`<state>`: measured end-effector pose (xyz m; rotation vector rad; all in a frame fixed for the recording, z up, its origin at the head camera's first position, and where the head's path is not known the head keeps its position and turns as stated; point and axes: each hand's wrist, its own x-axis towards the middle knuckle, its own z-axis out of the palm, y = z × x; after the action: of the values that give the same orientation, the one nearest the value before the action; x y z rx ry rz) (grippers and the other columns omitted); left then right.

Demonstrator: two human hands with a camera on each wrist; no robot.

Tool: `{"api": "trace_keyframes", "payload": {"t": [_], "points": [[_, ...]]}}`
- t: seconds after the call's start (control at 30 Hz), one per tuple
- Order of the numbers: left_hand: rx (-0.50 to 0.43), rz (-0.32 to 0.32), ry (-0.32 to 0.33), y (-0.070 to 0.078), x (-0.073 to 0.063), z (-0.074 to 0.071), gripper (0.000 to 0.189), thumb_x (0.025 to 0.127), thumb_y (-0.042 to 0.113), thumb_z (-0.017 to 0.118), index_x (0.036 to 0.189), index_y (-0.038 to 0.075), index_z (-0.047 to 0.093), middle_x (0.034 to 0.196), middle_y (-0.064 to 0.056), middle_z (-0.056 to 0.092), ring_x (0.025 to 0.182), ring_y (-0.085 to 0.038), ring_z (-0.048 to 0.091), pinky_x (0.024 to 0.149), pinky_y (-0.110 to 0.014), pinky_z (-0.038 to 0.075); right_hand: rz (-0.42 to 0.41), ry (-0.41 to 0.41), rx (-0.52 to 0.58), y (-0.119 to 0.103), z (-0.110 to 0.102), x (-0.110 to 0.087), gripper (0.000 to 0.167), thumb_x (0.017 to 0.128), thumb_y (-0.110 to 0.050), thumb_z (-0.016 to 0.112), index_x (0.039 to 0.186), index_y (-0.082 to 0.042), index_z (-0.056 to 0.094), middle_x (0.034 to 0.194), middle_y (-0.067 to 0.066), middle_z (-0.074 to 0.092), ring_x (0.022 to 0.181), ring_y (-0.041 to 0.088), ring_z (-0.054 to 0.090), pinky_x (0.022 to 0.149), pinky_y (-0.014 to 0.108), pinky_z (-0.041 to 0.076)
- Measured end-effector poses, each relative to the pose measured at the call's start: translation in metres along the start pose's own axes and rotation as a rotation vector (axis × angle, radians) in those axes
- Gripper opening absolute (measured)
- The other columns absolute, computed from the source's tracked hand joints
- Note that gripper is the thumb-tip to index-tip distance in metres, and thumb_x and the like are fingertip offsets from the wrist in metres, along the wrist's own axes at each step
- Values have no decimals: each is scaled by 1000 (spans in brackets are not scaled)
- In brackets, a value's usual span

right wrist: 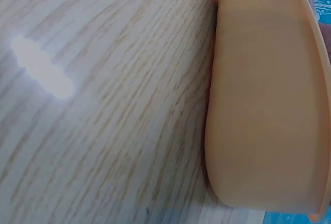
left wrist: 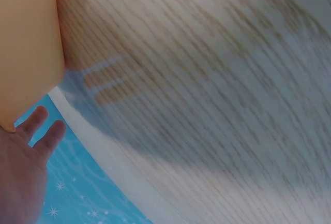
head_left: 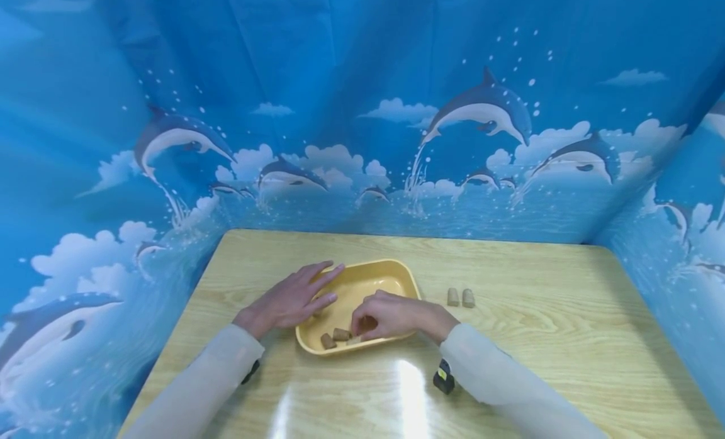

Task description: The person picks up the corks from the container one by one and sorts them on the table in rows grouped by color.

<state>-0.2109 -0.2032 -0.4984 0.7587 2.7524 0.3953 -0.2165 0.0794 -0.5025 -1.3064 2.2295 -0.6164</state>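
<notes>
A shallow yellow tray (head_left: 391,272) lies on the table, with several small brown corks in its near part. My right hand (head_left: 391,314) reaches into it over the right side, fingers curled down, and pinches a pale cork (head_left: 354,341) by the near wall. Beside that cork lie a brown cork (head_left: 341,334) and another cork (head_left: 328,341). At the tray's left side my left hand (head_left: 294,299) is spread over the rim, fingers extended and holding no cork. In the left wrist view, part of the left hand (left wrist: 23,167) shows beside the tray's outer wall (left wrist: 28,38).
Right of the tray two corks (head_left: 460,297) stand side by side on the wooden table (head_left: 544,338). A blue dolphin-print curtain (head_left: 340,112) surrounds the table's back and sides. In the right wrist view the tray's outer wall (right wrist: 264,105) fills the right part.
</notes>
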Motion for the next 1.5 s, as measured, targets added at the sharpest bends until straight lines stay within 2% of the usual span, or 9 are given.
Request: {"api": "trace_keyframes", "payload": {"t": [0.2, 0.37, 0.53, 0.7, 0.87, 0.97, 1.13, 1.3, 1.5], "points": [[5, 1, -2, 2, -1, -2, 70, 112, 72, 29, 174, 47, 8, 183, -7, 20, 165, -40, 29, 129, -69, 33, 7, 74, 45, 2, -6, -4, 26, 100, -18, 78, 126, -17, 78, 114, -9, 75, 101, 0, 65, 95, 20, 57], [-1, -20, -13, 2, -1, -2, 69, 113, 69, 32, 174, 49, 7, 184, -5, 19, 166, -40, 29, 129, -69, 33, 28, 120, 93, 2, -12, -9, 33, 101, -14, 76, 134, -14, 76, 118, -4, 75, 105, 2, 69, 97, 20, 59], [-4, -28, -19, 2, 0, -1, 69, 112, 71, 32, 173, 52, 5, 184, -4, 19, 166, -39, 28, 130, -69, 32, 59, 156, 137, 3, -17, -17, 34, 102, -11, 72, 136, -14, 76, 120, -4, 73, 109, 5, 70, 98, 21, 59], [-3, -25, -17, 2, 0, -1, 69, 112, 70, 32, 173, 50, 6, 184, -6, 19, 166, -41, 28, 129, -70, 32, 72, 204, 137, 5, -22, -26, 36, 100, -12, 69, 134, -15, 78, 117, -5, 70, 107, 8, 70, 97, 25, 60], [-5, -13, -6, 2, -1, -2, 69, 114, 66, 36, 174, 48, 8, 183, -8, 20, 165, -42, 29, 128, -71, 32, 60, 251, 167, 8, -25, -35, 44, 94, -7, 66, 137, -11, 75, 129, 3, 70, 109, 13, 70, 97, 28, 62], [-9, -8, 1, 2, -1, -1, 68, 114, 65, 36, 174, 48, 8, 183, -7, 21, 165, -41, 29, 128, -71, 32, 31, 284, 160, 10, -25, -40, 45, 96, -7, 64, 140, -11, 73, 137, 7, 69, 110, 15, 70, 96, 29, 62], [-11, -3, 2, 1, -1, 0, 70, 112, 71, 30, 174, 48, 8, 183, -6, 20, 166, -41, 28, 129, -71, 31, 13, 327, 149, 13, -26, -46, 42, 101, -9, 62, 141, -13, 73, 142, 6, 68, 113, 16, 68, 94, 30, 62], [-14, 3, 2, 2, -2, -1, 71, 111, 73, 28, 174, 47, 8, 184, -7, 19, 166, -41, 28, 129, -71, 31, 47, 347, 186, 17, -27, -51, 41, 103, -11, 62, 144, -13, 69, 145, 4, 69, 112, 17, 69, 90, 30, 63], [-10, 14, 6, 1, -1, 0, 71, 112, 71, 29, 175, 45, 9, 183, -8, 20, 166, -41, 28, 130, -70, 30, 97, 378, 223, 19, -29, -59, 38, 106, -18, 64, 144, -18, 69, 138, 0, 72, 102, 10, 68, 86, 30, 61]]}}
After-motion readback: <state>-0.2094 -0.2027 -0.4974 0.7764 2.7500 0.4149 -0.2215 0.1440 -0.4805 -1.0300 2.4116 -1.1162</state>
